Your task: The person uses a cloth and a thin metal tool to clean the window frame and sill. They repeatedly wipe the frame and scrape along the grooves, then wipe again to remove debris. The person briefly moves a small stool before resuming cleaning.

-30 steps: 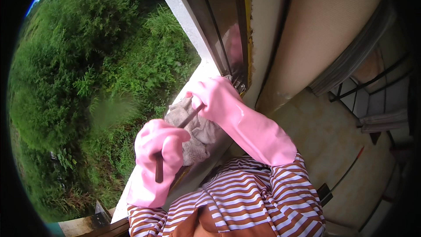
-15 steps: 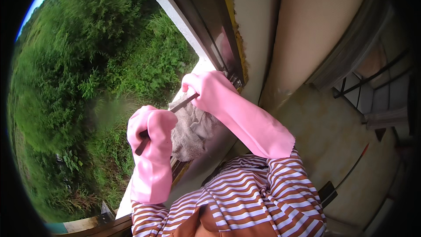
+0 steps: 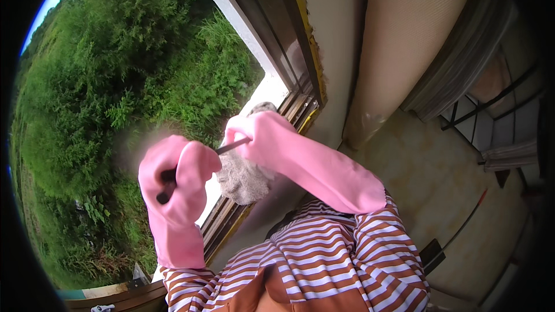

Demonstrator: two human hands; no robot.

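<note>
Both of my hands wear long pink rubber gloves. My left hand (image 3: 178, 176) is closed around a thin dark stick (image 3: 233, 145), whose near end pokes out below the fist. The other end of the stick runs into my right hand (image 3: 260, 136), whose fingers are curled around it. A damp-looking grey rag (image 3: 245, 184) lies bunched beneath my right hand, over the window sill; a bit of it shows beyond the knuckles. Whether the right fingers also grip the rag is hidden.
Sliding window tracks (image 3: 298, 107) run along the sill (image 3: 270, 89), beside a dark frame (image 3: 248, 8). Outside are dense green bushes (image 3: 98, 75). A beige curtain-like panel (image 3: 413, 34) hangs at the right, above a tan floor (image 3: 399, 164).
Both hands have shifted left, the left one further, with the stick between them. The rag sits slightly left, and more of the window track shows past my right hand.
</note>
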